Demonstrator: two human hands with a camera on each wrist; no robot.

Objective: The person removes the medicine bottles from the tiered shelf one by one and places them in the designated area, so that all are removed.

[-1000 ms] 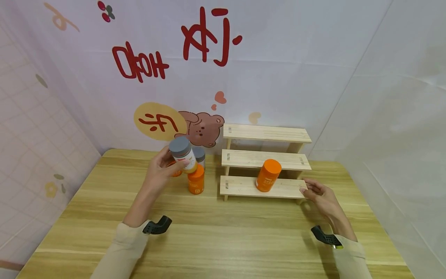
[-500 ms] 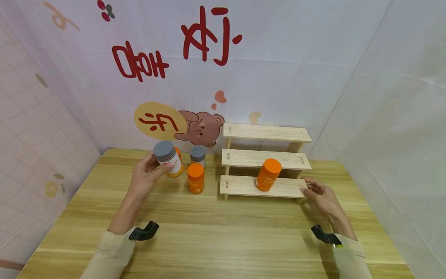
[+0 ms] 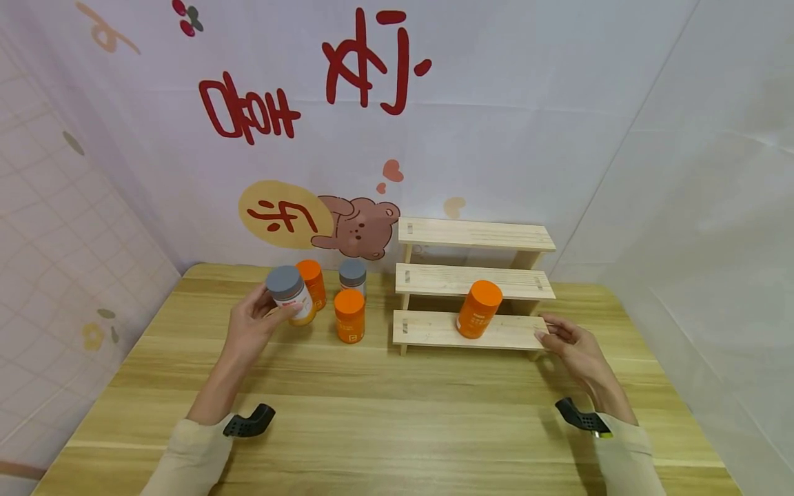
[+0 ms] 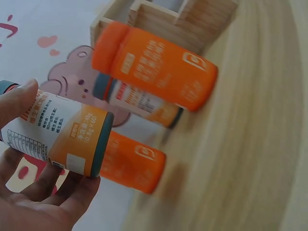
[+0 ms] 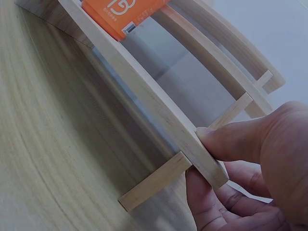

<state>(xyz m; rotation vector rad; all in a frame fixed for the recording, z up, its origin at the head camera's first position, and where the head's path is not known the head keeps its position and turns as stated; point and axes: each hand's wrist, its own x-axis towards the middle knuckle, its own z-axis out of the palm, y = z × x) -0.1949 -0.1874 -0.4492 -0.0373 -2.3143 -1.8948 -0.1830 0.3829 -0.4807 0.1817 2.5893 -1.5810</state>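
Observation:
My left hand (image 3: 251, 327) holds a grey-lidded bottle (image 3: 294, 299) with a white and yellow label. In the left wrist view the thumb and fingers wrap this bottle (image 4: 62, 132), its base off the table. Just behind it stands an orange bottle (image 3: 316, 286). To its right are another orange bottle (image 3: 350, 321) and, farther back, a second grey-lidded bottle (image 3: 353, 275). My right hand (image 3: 577, 350) pinches the right end of the lowest board of a three-step wooden rack (image 3: 431, 332), thumb on top and fingers beneath. One orange bottle (image 3: 479, 311) stands on that board.
The wood-grain table (image 3: 397, 420) extends in front of the rack and bottles. A printed cloth backdrop (image 3: 496, 138) rises behind them, with more cloth at both sides. The rack's middle (image 3: 459, 279) and top (image 3: 477, 233) boards step up toward the back.
My left hand has carried the grey-lidded bottle left and downward, away from above the front orange bottle, uncovering the orange bottle behind. The right hand keeps its grip on the rack.

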